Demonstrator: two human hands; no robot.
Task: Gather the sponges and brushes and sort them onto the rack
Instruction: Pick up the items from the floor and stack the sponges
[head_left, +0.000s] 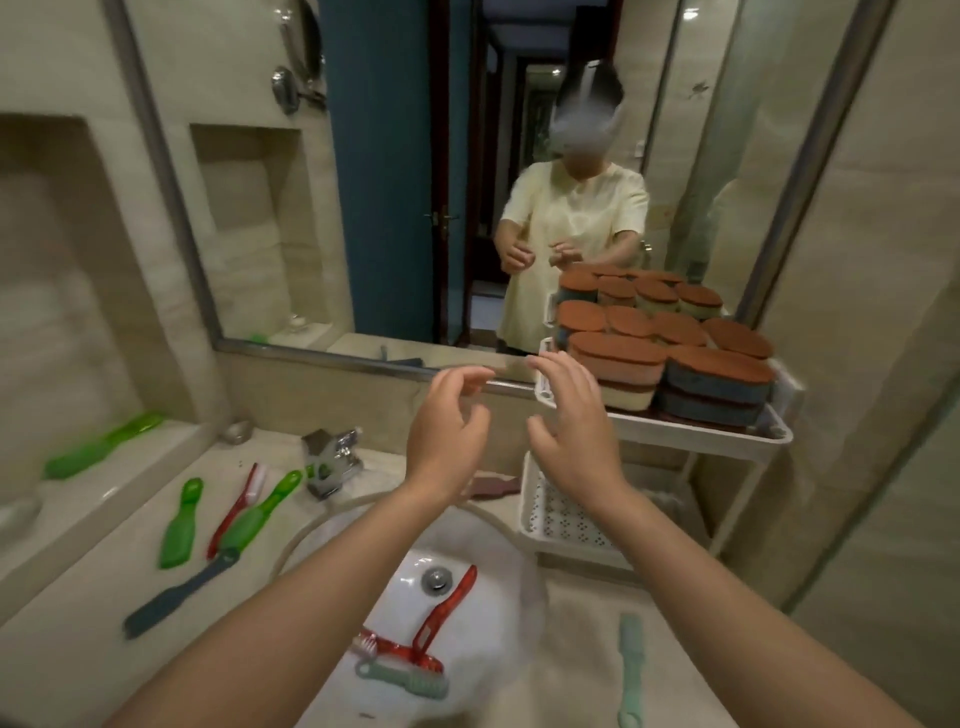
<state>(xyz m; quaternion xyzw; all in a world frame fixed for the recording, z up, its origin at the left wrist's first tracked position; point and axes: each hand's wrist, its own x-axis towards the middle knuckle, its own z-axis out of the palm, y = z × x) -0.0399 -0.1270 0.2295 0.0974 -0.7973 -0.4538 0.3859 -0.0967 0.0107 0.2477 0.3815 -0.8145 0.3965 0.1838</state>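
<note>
Both hands hover empty above the sink, fingers loosely spread: my left hand (449, 421) and my right hand (569, 415), just left of the white rack (701, 431). Several brown-topped sponges (670, 374) are stacked on the rack's top tier. Its lower tier (561, 519) is a perforated white tray. In the basin lie red brushes (441, 618) and a pale green brush (402, 678). On the left counter lie green brushes (179, 522), a red brush (236, 506) and a dark blue brush (179, 592). A pale green brush (629, 667) lies at the right front. A dark red brush (493, 487) lies behind the basin.
A chrome faucet (332, 457) stands behind the white basin (498, 623). One more green brush (104, 444) rests on the raised ledge at left. A large mirror (415, 182) covers the wall and reflects a person and the sponges. A glass panel closes off the right side.
</note>
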